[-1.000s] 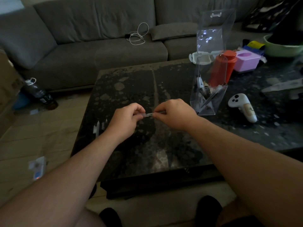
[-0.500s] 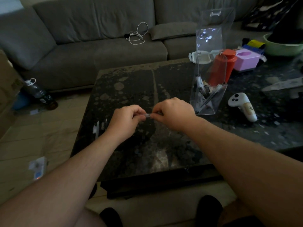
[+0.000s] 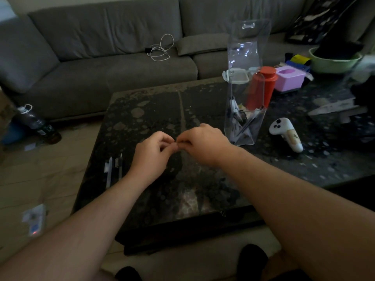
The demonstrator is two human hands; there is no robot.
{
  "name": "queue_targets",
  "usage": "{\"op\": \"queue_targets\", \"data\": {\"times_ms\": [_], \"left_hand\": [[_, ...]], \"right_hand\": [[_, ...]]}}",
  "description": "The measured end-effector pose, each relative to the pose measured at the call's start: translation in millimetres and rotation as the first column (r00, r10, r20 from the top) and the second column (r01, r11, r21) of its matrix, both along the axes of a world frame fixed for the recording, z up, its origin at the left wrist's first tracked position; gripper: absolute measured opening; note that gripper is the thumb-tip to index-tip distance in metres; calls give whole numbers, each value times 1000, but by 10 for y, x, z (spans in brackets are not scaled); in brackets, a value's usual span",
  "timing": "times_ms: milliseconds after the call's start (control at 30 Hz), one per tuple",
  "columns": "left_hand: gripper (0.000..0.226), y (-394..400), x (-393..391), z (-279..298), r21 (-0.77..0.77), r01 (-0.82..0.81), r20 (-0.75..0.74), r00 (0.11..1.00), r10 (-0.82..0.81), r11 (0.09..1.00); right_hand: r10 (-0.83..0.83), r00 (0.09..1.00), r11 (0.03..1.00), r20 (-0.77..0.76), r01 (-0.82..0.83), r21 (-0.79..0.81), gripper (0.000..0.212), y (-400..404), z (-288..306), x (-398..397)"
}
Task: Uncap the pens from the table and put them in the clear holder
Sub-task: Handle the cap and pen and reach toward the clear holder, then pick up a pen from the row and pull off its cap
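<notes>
Two pens [image 3: 113,169] lie side by side on the table [image 3: 142,110], tips pointing away toward the couch [image 3: 101,57]. Left hand [image 3: 151,154] and right hand [image 3: 203,144] meet with curled fingers, their catch hidden. The holder [image 3: 244,118] stands right, pens inside.

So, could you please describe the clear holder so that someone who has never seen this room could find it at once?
Start at the dark speckled coffee table in front of the grey sofa. Just beyond the right hand stands a tall clear holder with a few pens at its bottom. It is the only see-through thing there, taller than the red bottle behind it and the white controller beside it.
</notes>
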State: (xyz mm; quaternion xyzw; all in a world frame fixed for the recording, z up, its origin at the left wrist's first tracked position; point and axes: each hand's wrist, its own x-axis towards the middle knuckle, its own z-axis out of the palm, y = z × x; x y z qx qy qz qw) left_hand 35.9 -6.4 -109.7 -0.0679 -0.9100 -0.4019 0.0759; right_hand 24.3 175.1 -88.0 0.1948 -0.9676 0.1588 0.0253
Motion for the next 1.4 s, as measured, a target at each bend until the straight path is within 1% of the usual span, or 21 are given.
{"op": "queue_targets", "data": {"times_ms": [33,100,167,233,300,333,400,500,567,633,667,733,800,867,967,1033,1067,1133,1233,1300,1400], "left_hand": [[7,20,-8,21,76,-25,-5,1000,25,997],[7,71,-22,59,176,-24,-9,1000,26,984],[6,150,-12,83,190,11,-10,1000,-10,982],[5,225,1,74,121,53,3,999,-53,991],[6,296,20,63,28,109,16,994,-109,994],[8,325,28,61,-8,136,12,991,-136,991],[11,374,36,58,-48,183,-7,983,-183,982],[14,419,36,43,-93,231,12,973,-231,968],[15,431,34,22,-145,247,9,969,-249,958],[15,445,26,-4,-196,263,-10,963,-270,945],[16,454,23,-13,-213,271,-9,960,-279,939],[16,480,10,-27,-230,280,-3,958,-288,932],[16,528,-5,-40,-220,285,1,957,-292,933],[15,598,-19,-48,-199,275,-6,959,-282,941],[14,715,-46,-50,-170,246,-21,967,-253,954],[14,763,-61,-47,-161,241,-8,969,-245,957],[14,765,-66,-41,-159,239,3,970,-241,958],[12,722,-89,-43,-179,225,5,974,-227,958],[13,511,-163,-74,-275,136,7,990,-139,952],[13,255,-232,-85,-317,53,14,999,-51,947],[14,-296,-331,-75,-330,-52,69,994,79,943]], "right_hand": [[4,999,998,-36,-6,-63,21,27,27,-4],[-14,993,969,-120,-16,-247,16,104,164,-4],[-144,966,891,-217,32,-453,8,222,379,3],[-371,862,787,-345,94,-610,6,398,607,16],[-549,732,688,-403,122,-715,7,630,743,21],[-601,687,663,-408,144,-735,11,742,763,23],[-653,663,652,-367,245,-717,11,938,702,28],[-623,727,715,-290,378,-588,7,1108,465,-4],[-595,761,773,-259,455,-442,4,1153,315,-54],[-595,768,796,-239,521,-308,20,1141,244,-77],[-588,773,805,-239,529,-270,28,1126,232,-77],[-551,791,834,-266,507,-217,31,1109,220,-72],[-505,810,862,-297,486,-142,25,1137,185,-64],[-485,817,872,-314,479,-100,24,1159,153,-46],[-488,787,870,-378,470,-145,30,1115,154,-3],[-433,786,901,-441,391,-189,32,1018,188,33],[-385,813,922,-436,325,-208,31,945,207,46],[-278,889,953,-363,208,-220,28,746,202,69],[-170,967,975,-191,136,-176,28,405,64,73],[-110,990,988,-93,99,-121,30,181,-53,80],[-21,999,999,32,22,-43,34,-146,-189,85]]}}
